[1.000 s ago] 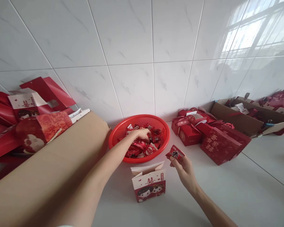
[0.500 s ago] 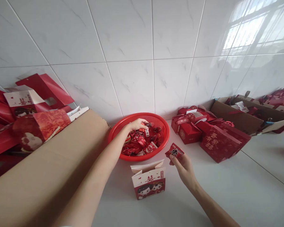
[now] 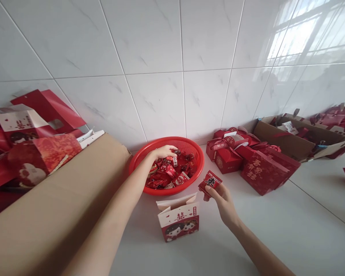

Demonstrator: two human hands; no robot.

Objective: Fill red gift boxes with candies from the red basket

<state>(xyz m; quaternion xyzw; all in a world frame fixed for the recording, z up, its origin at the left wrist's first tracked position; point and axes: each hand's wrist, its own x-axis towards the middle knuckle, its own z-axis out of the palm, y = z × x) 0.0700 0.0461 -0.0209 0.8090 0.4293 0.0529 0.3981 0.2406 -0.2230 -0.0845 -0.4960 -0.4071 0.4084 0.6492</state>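
Observation:
My left hand (image 3: 164, 151) reaches into a red plastic basket (image 3: 200, 168), its fingers stretched out over a heap of wrapped candies (image 3: 166, 171). A small white-labelled candy (image 3: 174, 161) lies just below the fingertips; the thumb is mostly hidden. My right hand (image 3: 222, 201) pinches a red packet (image 3: 211, 181) with black-and-white lettering between thumb and fingers, above the counter. Between my forearms, in front of the basket, a white-and-red paper gift box (image 3: 178, 222) with two cartoon faces stands upright, its top open.
A long cardboard box (image 3: 74, 184) fills the left side, with red gift bags (image 3: 43, 153) beyond it. Red candy boxes (image 3: 228, 159) and a red paper bag (image 3: 261, 172) stand at right. Behind them sits an open carton (image 3: 284, 140) against the tiled wall (image 3: 155, 103).
The whole view has shifted slightly, so things appear a little further left. My left hand stays in the basket, and my right hand still holds the red packet near the gift box.

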